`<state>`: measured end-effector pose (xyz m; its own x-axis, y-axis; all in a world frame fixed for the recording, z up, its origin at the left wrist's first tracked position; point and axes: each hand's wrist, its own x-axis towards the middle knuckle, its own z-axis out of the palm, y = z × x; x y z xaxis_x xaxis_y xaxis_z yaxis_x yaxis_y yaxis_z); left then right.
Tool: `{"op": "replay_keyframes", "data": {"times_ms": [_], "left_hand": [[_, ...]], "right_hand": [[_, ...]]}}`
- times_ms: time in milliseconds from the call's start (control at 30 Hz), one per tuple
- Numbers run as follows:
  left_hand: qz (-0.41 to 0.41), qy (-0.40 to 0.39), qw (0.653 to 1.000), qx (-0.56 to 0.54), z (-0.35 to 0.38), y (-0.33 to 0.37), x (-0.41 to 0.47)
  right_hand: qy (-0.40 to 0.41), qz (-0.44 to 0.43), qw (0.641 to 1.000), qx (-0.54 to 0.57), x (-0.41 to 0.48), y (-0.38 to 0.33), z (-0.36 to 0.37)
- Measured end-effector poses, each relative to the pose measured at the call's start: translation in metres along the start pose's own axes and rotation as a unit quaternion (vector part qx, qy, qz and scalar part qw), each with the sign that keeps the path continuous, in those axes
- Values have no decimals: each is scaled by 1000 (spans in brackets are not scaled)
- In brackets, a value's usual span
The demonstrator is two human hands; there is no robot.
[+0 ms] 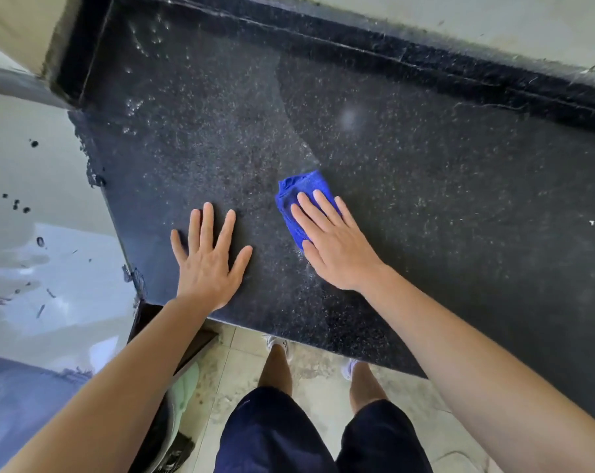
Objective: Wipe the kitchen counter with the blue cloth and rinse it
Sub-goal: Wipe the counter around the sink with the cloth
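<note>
A folded blue cloth (294, 192) lies on the black speckled kitchen counter (425, 186) near its front edge. My right hand (333, 240) presses flat on the cloth, fingers spread over it, covering its near half. My left hand (209, 257) rests flat on the bare counter to the left of the cloth, fingers apart, holding nothing. The counter's left part looks dusty grey, and the part to the right of a curved line looks darker and wet.
A raised black ledge (425, 70) runs along the counter's back under a pale wall. A light wall panel (33, 206) with dark specks borders the left end. Below the front edge are the tiled floor (316, 380) and my legs.
</note>
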<state>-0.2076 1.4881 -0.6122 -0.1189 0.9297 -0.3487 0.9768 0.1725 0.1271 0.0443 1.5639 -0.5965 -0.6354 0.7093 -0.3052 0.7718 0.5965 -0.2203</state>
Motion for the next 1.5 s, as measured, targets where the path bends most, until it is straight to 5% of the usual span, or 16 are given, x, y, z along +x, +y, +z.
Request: {"op": "replay_keyframes", "data": {"times_ms": [100, 233, 333, 533, 700, 867, 1000, 1067, 1167, 1300, 1500], "left_hand": [[6, 1, 1000, -12, 0, 0, 1], [1, -27, 999, 18, 0, 2, 1], [1, -44, 999, 16, -3, 2, 2], [5, -56, 998, 10, -4, 3, 3], [13, -63, 998, 2, -4, 1, 3], [20, -62, 998, -4, -5, 0, 3], [24, -69, 997, -2, -6, -1, 3], [23, -66, 998, 0, -6, 0, 3], [23, -56, 998, -1, -3, 0, 3], [23, -43, 999, -3, 0, 0, 3], [28, -51, 998, -1, -2, -1, 2]], "right_hand": [[-14, -2, 999, -40, 4, 40, -10], [16, 213, 976, 34, 54, 87, -40], [33, 292, 955, 51, 105, 71, -51], [13, 83, 996, -24, 112, -14, -32], [-13, -5, 997, -73, 82, 19, -38], [-2, 195, 980, -35, 102, 79, -60], [32, 301, 953, 34, 150, 56, -66], [48, 248, 968, 6, 160, 20, -60], [19, 57, 997, -38, 144, -27, -43], [0, -52, 997, -59, 109, 2, -36], [30, 305, 951, 36, 73, 91, -43]]}}
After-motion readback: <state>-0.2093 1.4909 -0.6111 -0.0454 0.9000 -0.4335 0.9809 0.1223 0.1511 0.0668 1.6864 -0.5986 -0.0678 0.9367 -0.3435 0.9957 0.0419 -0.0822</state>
